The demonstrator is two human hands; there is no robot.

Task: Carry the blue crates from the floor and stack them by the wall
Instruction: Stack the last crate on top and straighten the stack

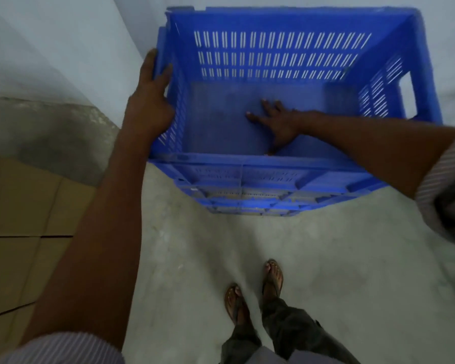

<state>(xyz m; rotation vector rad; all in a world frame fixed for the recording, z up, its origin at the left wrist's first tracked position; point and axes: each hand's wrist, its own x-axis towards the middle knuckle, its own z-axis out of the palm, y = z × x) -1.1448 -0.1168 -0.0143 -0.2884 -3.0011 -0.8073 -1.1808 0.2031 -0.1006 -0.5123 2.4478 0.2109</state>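
Wall (63,35) beyond hands | left hand (149,101) grips top crate (221,122) rim, right hand (279,122) flat inside | press evenly to seat it

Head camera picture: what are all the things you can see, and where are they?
top crate: one, blue, on top of the stack by the wall
lower crates: blue, number unclear, under the top crate on the floor
wall: one, pale grey, behind the stack
floor: one, grey concrete, under everything
cardboard: brown flat sheets, number unclear, on the floor at the left
sandals: two, brown, on the person's feet, bottom centre
left hand: one, grips the top crate's left rim
right hand: one, fingers spread flat on the top crate's bottom
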